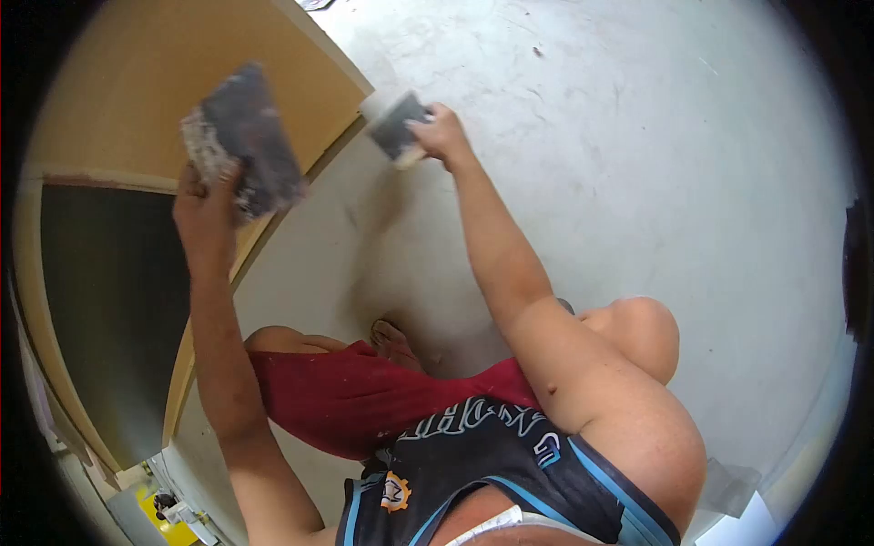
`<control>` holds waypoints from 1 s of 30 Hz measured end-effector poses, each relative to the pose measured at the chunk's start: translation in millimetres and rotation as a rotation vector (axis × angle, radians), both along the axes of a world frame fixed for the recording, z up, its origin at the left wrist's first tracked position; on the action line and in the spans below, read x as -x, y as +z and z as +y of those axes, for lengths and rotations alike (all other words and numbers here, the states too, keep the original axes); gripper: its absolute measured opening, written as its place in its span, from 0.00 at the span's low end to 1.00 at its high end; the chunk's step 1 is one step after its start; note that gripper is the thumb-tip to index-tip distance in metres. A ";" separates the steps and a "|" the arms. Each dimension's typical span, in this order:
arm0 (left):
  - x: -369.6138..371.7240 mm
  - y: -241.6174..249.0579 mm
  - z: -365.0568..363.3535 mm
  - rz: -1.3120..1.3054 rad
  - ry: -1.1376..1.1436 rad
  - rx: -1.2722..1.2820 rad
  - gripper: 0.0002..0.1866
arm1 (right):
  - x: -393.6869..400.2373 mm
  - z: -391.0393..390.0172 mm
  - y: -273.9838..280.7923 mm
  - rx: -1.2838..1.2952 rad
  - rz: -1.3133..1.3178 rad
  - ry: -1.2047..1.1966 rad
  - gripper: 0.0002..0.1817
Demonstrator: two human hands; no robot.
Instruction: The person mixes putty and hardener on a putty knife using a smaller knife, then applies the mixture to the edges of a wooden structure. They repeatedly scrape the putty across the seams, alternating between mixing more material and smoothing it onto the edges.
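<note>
My left hand (212, 205) is wrapped round the lower left edge of a dark, flat, rough-edged piece (250, 136) with pale, crusty patches. It is raised in front of the tan wooden panel. Farther right, my right hand (439, 135) grips a smaller dark grey rectangular block (399, 126) with a whitish part at its upper left and a pale yellowish lower edge. That block is near the corner of the wooden panel, over the grey floor. Both held things look slightly blurred, and the two are apart from each other.
A tan wooden panel (309, 68) with a dark recessed opening (114, 309) stands on the left. The grey floor (637, 182) has scuff marks. A yellow object (159, 517) lies at the lower left. A sandalled foot (393, 341) shows below my hands.
</note>
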State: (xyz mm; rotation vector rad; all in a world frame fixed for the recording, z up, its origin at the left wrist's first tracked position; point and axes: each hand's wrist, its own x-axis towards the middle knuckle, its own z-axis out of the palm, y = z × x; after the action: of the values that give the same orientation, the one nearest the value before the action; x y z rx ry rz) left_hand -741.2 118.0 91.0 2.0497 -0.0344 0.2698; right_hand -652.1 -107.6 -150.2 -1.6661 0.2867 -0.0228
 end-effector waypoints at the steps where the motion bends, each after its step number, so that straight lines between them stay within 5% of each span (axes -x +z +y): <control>1: -2.4 3.7 -9.7 0.010 -0.009 0.003 0.15 | 7.0 5.6 25.5 -0.226 -0.052 0.060 0.19; 3: -2.0 20.3 -27.4 0.104 0.181 0.545 0.20 | 25.9 9.7 74.5 -0.466 -0.109 0.129 0.18; 4: -32.5 -11.3 55.4 0.322 -0.489 0.782 0.23 | 33.2 13.9 92.1 -0.754 -0.098 0.232 0.17; 5: -34.2 -19.8 54.6 0.431 -0.518 0.932 0.24 | 38.9 22.9 110.6 -1.046 -0.087 0.353 0.17; 7: -30.4 -29.5 59.7 0.582 -0.648 1.114 0.26 | 61.8 36.6 134.8 -1.103 -0.077 0.467 0.16; 10: -0.9 -15.3 8.0 0.451 -0.048 0.868 0.24 | 85.3 78.8 158.8 -1.077 -0.024 0.663 0.13; 12: 14.6 -0.1 -28.6 0.389 0.126 0.782 0.22 | 98.7 90.7 162.8 -1.044 -0.014 0.620 0.13; 17: -26.2 -57.0 25.1 0.396 -0.065 0.425 0.29 | 89.7 100.9 161.1 -1.072 -0.006 0.565 0.14; 27: -26.8 -76.1 19.5 0.407 -0.257 0.396 0.31 | 91.1 98.7 161.1 -1.230 0.046 0.397 0.13; 28: -25.4 -90.2 8.5 0.144 -0.296 0.215 0.30 | 87.0 96.6 160.0 -1.298 0.026 0.341 0.12; 30: -20.6 -89.0 19.2 0.273 -0.373 0.098 0.28 | 79.8 83.3 168.6 -1.422 -0.021 0.315 0.12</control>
State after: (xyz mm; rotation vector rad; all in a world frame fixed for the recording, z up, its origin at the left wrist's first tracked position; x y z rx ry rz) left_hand -720.6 137.2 2.0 1.9218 -0.2277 -0.2352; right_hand -731.8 -24.3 18.4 -0.2765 -0.0223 0.3294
